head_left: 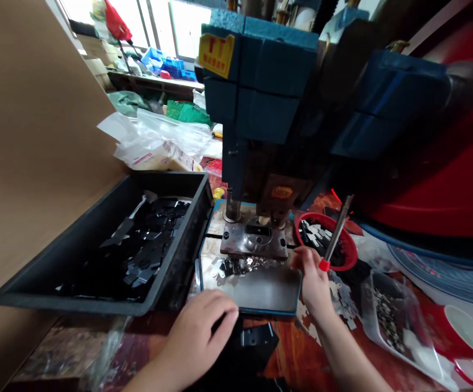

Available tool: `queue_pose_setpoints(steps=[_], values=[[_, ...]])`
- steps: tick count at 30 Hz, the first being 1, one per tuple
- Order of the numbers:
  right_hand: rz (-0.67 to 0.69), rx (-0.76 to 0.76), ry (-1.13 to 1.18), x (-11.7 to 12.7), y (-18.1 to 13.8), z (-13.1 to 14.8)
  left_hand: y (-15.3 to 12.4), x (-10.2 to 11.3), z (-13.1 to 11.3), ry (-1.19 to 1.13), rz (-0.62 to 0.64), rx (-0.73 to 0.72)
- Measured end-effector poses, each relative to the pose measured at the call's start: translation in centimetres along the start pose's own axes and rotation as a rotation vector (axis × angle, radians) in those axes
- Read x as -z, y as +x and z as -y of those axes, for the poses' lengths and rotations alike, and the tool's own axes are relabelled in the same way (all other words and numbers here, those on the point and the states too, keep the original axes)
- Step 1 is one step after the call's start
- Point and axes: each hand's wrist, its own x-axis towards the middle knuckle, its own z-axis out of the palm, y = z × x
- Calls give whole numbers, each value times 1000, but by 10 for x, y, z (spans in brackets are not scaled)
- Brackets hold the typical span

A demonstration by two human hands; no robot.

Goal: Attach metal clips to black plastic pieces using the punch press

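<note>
My left hand (203,332) is at the front edge of the press bed, its thumb and forefinger tips brought together; anything between them is hidden. Just right of it, below the bed, is a black block-like piece (257,335) with a shiny top. My right hand (312,277) is beside the bed's right edge, fingers curled toward the die. A slim metal tool with a red end (337,234) slants up from that hand. Under the blue press (260,81), the steel die (255,239) has small metal bits (248,265) scattered before it.
To the left, a black bin (174,245) holds dark flat pieces. A red bowl (348,253) of flat parts stands behind my right hand. Further right are a clear tub (369,305) of small metal pieces and a red mug (444,326). A cardboard wall (36,136) rises at left.
</note>
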Motion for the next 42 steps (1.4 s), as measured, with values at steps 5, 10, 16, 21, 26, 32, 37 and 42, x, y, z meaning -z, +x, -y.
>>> queue_pose_setpoints(steps=[5,10,16,21,26,32,37,42], values=[[184,162,-495,-26,46,14,-31,-20,1,156,392,61],[191,145,-587,-33,61,21,-39,-40,15,174,366,122],[-168,110,-595,37,58,10,-36,-42,19,151,330,199],[-146,312,-828,52,33,1,-31,-39,9,137,343,151],[433,496,-863,-9,-14,9,-20,-52,-7,224,388,24],[493,514,-994,-30,-24,10,-13,-70,-7,294,347,5],[488,500,-1020,-37,-22,10,-15,-70,-2,289,239,-62],[433,443,-835,-42,-19,12,-13,-48,-3,107,91,-93]])
